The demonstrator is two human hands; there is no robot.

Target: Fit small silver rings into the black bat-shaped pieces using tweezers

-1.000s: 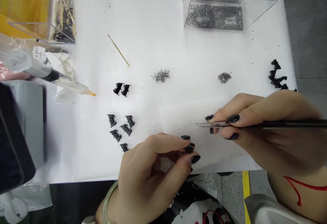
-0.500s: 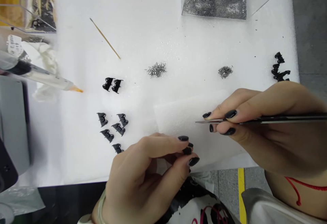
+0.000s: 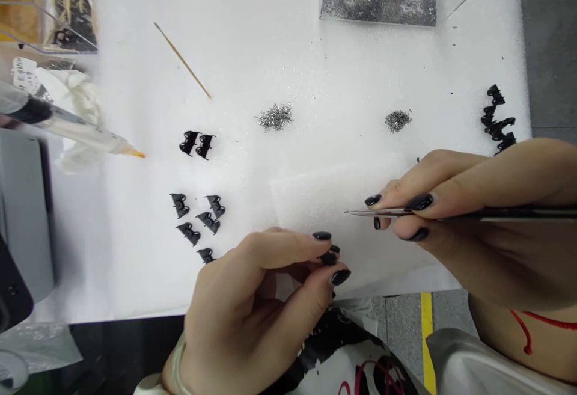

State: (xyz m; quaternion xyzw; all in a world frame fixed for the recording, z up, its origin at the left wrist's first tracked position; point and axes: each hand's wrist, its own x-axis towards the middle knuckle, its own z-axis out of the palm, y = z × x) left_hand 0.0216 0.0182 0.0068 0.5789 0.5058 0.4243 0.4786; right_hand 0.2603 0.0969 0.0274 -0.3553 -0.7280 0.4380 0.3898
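Pinched between the fingertips of my left hand is a small black plastic piece, mostly hidden by the fingers. My right hand grips a pair of slim dark tweezers pointing left, with a tiny ring-like bit at the tip. The tweezer tip hovers a little above and right of the left fingertips, apart from the black piece. Under both hands lies a thin translucent sheet. Left of my left hand, several black winged pieces lie in a loose group, with two more black pieces above them.
Two piles of tiny metal bits, a larger one and a smaller one, lie on the white foam. A clear box stands at the top. At left are a syringe and a thin wooden stick; black pieces cluster at right.
My right hand has shifted slightly right, and the tweezer tip now shows a tiny ring-like bit. The left hand keeps its pinch on the black piece. The whole view has shifted a little.
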